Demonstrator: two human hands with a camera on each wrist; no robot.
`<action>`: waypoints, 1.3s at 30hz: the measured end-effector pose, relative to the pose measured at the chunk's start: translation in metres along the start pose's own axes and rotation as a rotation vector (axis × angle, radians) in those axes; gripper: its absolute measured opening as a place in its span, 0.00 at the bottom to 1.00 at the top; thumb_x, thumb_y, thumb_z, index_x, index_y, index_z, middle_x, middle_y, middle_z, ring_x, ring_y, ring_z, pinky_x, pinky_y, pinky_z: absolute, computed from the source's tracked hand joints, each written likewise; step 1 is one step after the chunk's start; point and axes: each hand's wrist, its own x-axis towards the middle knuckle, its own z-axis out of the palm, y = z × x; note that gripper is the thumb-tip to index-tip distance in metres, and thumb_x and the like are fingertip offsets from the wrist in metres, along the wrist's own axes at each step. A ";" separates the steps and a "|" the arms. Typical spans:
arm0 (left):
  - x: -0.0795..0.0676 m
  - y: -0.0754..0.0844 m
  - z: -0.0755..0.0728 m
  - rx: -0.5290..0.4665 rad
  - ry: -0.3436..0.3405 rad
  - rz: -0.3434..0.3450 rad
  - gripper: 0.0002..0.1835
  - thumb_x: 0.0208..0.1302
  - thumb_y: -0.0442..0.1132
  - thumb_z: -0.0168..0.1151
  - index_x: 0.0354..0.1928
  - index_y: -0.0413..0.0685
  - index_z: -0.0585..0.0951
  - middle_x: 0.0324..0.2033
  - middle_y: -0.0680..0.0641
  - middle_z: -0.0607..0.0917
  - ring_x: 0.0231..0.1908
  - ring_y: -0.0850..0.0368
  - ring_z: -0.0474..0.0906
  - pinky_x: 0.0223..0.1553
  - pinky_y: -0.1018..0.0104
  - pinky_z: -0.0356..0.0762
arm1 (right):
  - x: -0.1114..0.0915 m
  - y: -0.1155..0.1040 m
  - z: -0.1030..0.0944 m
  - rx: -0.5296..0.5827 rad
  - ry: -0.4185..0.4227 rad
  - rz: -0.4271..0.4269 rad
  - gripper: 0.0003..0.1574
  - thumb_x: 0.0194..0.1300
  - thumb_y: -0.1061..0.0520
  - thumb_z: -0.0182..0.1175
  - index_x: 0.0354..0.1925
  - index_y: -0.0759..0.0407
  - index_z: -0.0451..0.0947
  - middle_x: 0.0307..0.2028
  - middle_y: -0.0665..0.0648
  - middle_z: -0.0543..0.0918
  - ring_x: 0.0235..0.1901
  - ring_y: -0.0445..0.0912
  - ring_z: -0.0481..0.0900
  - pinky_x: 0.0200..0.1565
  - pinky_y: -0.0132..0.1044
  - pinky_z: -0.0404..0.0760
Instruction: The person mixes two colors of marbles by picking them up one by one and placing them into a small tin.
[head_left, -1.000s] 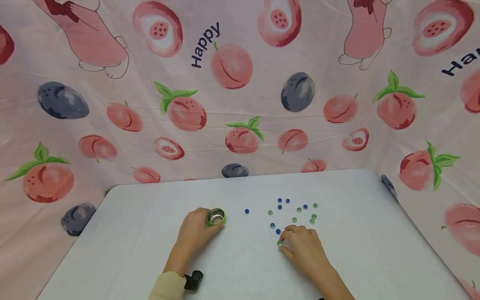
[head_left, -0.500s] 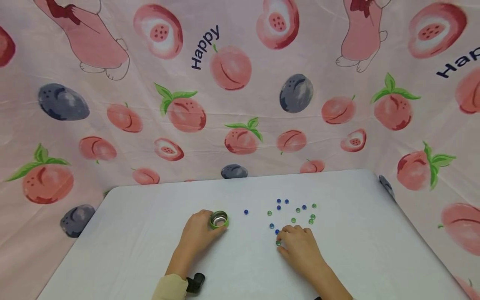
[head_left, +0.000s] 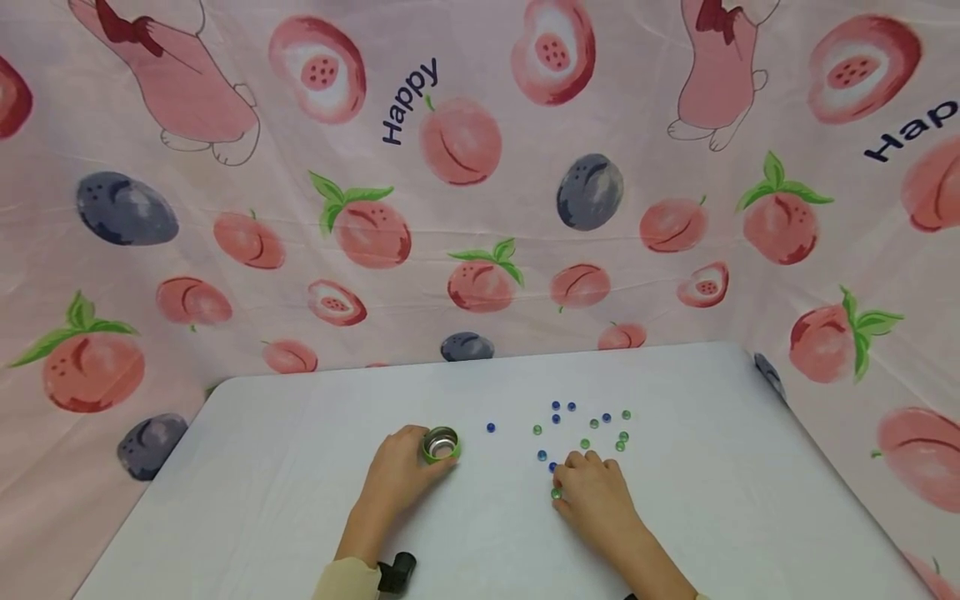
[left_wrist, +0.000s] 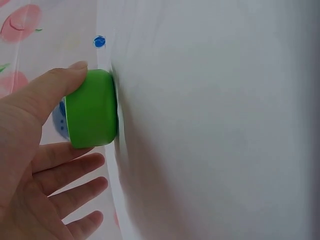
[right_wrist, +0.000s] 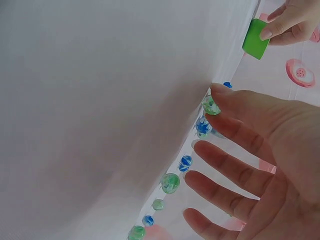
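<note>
Right hand [head_left: 597,503] is pinching a green marble [head_left: 557,494] between thumb and forefinger at the tabletop [head_left: 285,483], a blue marble [head_left: 552,467] sitting just beyond. Left hand [head_left: 401,468] is gripping a green cup [head_left: 441,456], mouth facing up. Cup is sitting left of the green marble and slightly farther out, well apart.

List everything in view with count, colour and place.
Table: 1, white, foreground.
Fruit-printed cloth: count unclear, pink, behind and beside the table.
Blue marbles: 7 visible, blue, mostly centre-right of the table.
Green marbles: 7 visible, green, centre-right of the table.
Container: 1, green with silvery inside, left of the marbles.
Wrist device: 1 clear, black, bottom, left of centre.
Sleeve: 1 clear, beige, bottom edge.
Left hand: 1, bare, holding the container.
Right hand: 1, bare, pinching a green marble.
</note>
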 end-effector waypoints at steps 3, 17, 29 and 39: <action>0.000 -0.001 0.002 0.001 0.011 0.005 0.28 0.50 0.51 0.79 0.44 0.35 0.83 0.42 0.40 0.86 0.44 0.43 0.83 0.50 0.47 0.79 | -0.001 0.000 0.001 0.000 -0.005 0.003 0.13 0.50 0.51 0.79 0.28 0.50 0.82 0.32 0.49 0.80 0.34 0.47 0.74 0.36 0.46 0.73; -0.004 -0.001 0.003 0.072 0.005 -0.017 0.31 0.52 0.53 0.77 0.48 0.34 0.82 0.48 0.36 0.85 0.56 0.38 0.79 0.64 0.31 0.64 | -0.002 0.001 -0.004 -0.005 0.030 0.007 0.12 0.52 0.51 0.77 0.27 0.49 0.82 0.30 0.47 0.80 0.32 0.46 0.75 0.37 0.45 0.74; -0.006 -0.002 0.004 0.057 0.024 -0.017 0.30 0.53 0.53 0.77 0.48 0.34 0.83 0.48 0.36 0.85 0.55 0.38 0.79 0.64 0.31 0.64 | 0.005 -0.003 -0.022 0.082 0.151 -0.011 0.11 0.52 0.53 0.77 0.29 0.51 0.83 0.32 0.48 0.84 0.35 0.48 0.81 0.39 0.48 0.79; -0.006 -0.001 0.000 0.148 0.081 0.039 0.29 0.48 0.50 0.80 0.44 0.34 0.83 0.43 0.37 0.86 0.51 0.40 0.81 0.62 0.32 0.67 | 0.020 -0.015 -0.027 0.196 0.151 -0.032 0.09 0.55 0.52 0.76 0.32 0.52 0.84 0.33 0.52 0.86 0.34 0.48 0.80 0.35 0.43 0.78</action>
